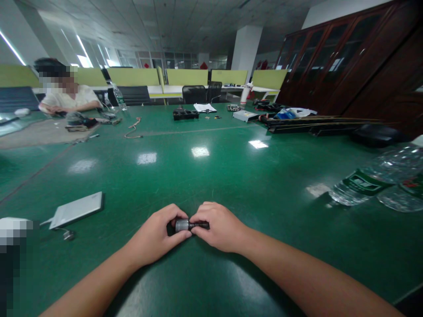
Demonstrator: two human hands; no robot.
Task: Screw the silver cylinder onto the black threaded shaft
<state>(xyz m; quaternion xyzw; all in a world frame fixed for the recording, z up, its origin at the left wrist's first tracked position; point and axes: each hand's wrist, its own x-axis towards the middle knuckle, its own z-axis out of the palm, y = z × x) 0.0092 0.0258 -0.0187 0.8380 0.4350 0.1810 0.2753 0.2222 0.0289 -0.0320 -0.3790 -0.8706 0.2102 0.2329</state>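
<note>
A small tool-like part lies between my two hands, low over the green table [172, 171]. Its left end is a grey metal cylinder [182, 226], and a thin dark shaft [195, 225] extends to the right. My left hand [161, 231] has its thumb and fingers closed around the cylinder. The shaft is pinched by the thumb and fingers of my right hand [216, 225]. The fingertips of both hands nearly meet where the cylinder joins the shaft. Part of the shaft's right end is hidden by my right hand.
Left lies a white power bank [77, 210] with a cable. Clear plastic bottles [363, 185] stand at the right. Farther back are a black tray [186, 115], papers [205, 108] and long dark strips [317, 125]. A person [68, 92] sits at the far left.
</note>
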